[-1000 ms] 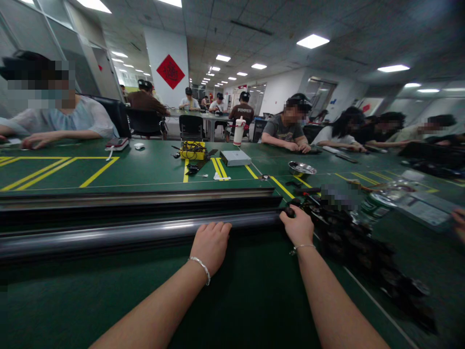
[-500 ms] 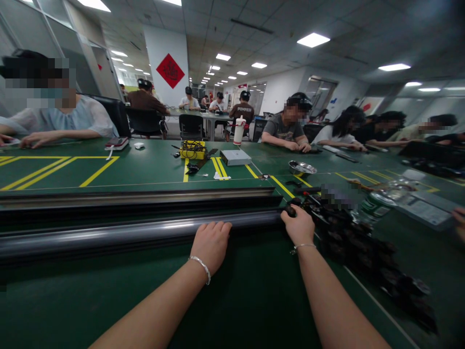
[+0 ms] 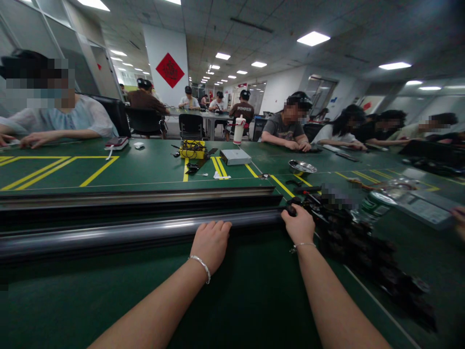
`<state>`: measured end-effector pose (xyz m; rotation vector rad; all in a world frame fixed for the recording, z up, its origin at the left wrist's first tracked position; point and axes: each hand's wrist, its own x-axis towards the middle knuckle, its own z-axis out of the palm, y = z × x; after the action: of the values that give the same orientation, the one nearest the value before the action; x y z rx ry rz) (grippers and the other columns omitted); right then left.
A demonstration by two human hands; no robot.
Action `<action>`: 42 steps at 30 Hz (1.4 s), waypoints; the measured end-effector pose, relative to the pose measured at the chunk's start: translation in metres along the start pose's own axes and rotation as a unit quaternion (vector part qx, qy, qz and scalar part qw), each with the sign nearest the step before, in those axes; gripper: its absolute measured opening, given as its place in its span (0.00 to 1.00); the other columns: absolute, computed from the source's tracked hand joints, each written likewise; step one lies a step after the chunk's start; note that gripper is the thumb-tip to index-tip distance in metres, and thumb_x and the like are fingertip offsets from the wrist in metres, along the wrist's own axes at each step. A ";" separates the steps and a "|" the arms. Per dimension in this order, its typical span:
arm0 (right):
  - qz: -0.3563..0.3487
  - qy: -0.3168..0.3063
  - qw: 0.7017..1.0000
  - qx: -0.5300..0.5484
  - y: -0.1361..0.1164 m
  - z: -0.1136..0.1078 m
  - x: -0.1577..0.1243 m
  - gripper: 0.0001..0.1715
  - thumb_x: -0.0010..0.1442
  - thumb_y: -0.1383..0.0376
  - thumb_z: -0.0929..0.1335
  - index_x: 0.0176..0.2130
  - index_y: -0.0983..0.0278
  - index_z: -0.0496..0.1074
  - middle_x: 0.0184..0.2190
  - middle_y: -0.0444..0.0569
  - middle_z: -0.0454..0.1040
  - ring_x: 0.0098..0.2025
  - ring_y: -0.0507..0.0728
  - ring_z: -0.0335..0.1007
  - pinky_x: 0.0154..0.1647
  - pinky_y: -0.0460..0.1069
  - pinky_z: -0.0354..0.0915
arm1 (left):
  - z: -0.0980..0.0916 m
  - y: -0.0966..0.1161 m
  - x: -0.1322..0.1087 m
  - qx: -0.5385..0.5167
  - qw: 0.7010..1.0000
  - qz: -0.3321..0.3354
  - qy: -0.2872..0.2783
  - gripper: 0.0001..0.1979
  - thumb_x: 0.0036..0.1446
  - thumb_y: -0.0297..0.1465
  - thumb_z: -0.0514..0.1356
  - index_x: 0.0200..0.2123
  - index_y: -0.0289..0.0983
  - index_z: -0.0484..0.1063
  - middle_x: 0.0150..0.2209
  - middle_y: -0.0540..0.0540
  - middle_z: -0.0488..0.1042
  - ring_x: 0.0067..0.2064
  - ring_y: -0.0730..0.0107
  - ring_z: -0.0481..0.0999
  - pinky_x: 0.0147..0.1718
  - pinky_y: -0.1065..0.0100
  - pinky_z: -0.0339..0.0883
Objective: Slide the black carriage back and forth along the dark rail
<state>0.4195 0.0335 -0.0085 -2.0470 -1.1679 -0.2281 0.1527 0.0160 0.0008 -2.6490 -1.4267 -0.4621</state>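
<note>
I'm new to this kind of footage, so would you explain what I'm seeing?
There's no machine: these are a person's bare hands, filmed by a camera worn on their head, looking forward and down. The left hand rests over a long dark bar. The right hand pinches a small dark piece at the bar's right end. The green table also bears a pile of black parts, a metal bowl and a pale box. Other people sit beyond.

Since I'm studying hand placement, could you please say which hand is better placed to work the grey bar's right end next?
Probably the right hand: it's on the dark piece at that end, while the left hand is on the bar, farther left.
</note>
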 end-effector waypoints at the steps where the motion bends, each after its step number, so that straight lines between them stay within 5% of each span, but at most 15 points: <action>1: 0.001 0.002 1.000 0.000 0.001 0.001 0.000 0.23 0.45 0.59 0.64 0.40 0.69 0.73 0.39 0.55 0.73 0.41 0.62 0.67 0.46 0.53 0.61 | 0.000 0.000 0.000 0.002 1.000 0.000 -0.002 0.11 0.58 0.29 0.50 0.44 0.41 0.64 0.37 0.47 0.72 0.39 0.65 0.69 0.37 0.63 0.56; 13: 0.002 0.002 1.000 -0.011 0.001 0.000 -0.002 0.21 0.46 0.59 0.64 0.37 0.68 0.73 0.44 0.56 0.71 0.46 0.63 0.64 0.49 0.55 0.59 | 0.001 0.000 0.000 0.002 1.000 -0.001 0.002 0.11 0.58 0.29 0.49 0.43 0.42 0.64 0.37 0.47 0.72 0.38 0.65 0.68 0.37 0.63 0.56; 42: 0.013 0.022 1.000 0.007 0.002 0.000 -0.001 0.18 0.45 0.61 0.64 0.36 0.66 0.72 0.39 0.54 0.72 0.42 0.61 0.66 0.47 0.54 0.60 | -0.002 0.001 0.000 -0.001 1.000 -0.007 -0.008 0.11 0.58 0.28 0.50 0.44 0.41 0.64 0.37 0.47 0.72 0.40 0.65 0.68 0.38 0.63 0.55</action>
<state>0.4206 0.0320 -0.0102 -2.0337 -1.1137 -0.2500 0.1528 0.0147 0.0026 -2.6513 -1.4519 -0.4441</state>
